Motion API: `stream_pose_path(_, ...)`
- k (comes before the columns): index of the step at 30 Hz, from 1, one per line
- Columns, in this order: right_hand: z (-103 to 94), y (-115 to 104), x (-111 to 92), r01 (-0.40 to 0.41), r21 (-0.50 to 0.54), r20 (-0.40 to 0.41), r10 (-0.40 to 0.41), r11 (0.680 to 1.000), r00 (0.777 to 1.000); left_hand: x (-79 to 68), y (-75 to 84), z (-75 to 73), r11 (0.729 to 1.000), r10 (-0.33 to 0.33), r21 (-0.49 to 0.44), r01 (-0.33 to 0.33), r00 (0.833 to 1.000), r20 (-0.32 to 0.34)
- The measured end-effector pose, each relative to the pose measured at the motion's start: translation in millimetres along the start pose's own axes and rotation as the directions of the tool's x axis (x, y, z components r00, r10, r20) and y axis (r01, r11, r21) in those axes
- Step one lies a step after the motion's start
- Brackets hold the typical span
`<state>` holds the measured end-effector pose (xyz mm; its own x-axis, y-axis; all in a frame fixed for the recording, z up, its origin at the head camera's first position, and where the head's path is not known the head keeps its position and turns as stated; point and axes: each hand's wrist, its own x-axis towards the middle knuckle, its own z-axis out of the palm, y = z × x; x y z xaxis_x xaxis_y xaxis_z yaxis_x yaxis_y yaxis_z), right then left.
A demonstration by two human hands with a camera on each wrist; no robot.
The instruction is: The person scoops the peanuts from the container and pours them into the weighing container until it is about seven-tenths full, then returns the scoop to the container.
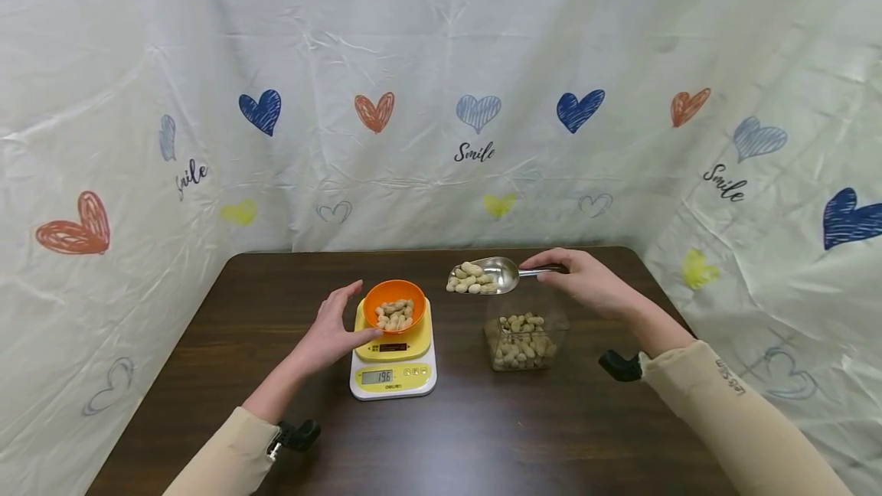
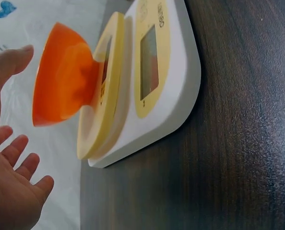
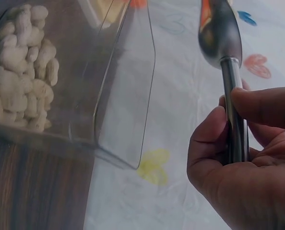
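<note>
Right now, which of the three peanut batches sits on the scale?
The peanuts in the orange bowl: that bowl stands on the scale; the others are in the metal scoop and the clear box.

Scoop (image 3: 227, 50) partly beyond right wrist view

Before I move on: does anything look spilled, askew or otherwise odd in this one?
Nothing stands out. The orange bowl sits upright on the scale, the right hand holds the metal scoop with peanuts in it, and the clear container stands on the table. I see no spilled peanuts or damage.
</note>
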<state>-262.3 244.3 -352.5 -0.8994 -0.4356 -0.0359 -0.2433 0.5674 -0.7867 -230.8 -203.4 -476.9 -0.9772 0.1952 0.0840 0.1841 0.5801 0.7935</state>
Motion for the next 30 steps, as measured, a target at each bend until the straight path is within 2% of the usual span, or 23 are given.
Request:
stream_pose_path(13, 11.2, -5, 16, 0.035, 0.012, 0.028, -0.036, 0.999, 0.999, 9.8, -8.1, 7.5, 0.999, -0.031, 0.012, 0.030, 0.999, 0.035)
stream_pose_path(20, 19.8, -11, 23, 0.025, 0.014, 0.047, -0.026, 1.000, 0.999, 13.0, -8.8, 12.0, 0.999, -0.046, 0.003, 0.046, 0.998, 0.043)
stream_pose_path(30, 33.1, -17, 41, 0.063, -0.033, 0.059, -0.061, 0.997, 0.996, 16.9, -9.8, 16.9, 0.998, -0.061, 0.007, 0.060, 0.997, 0.045)
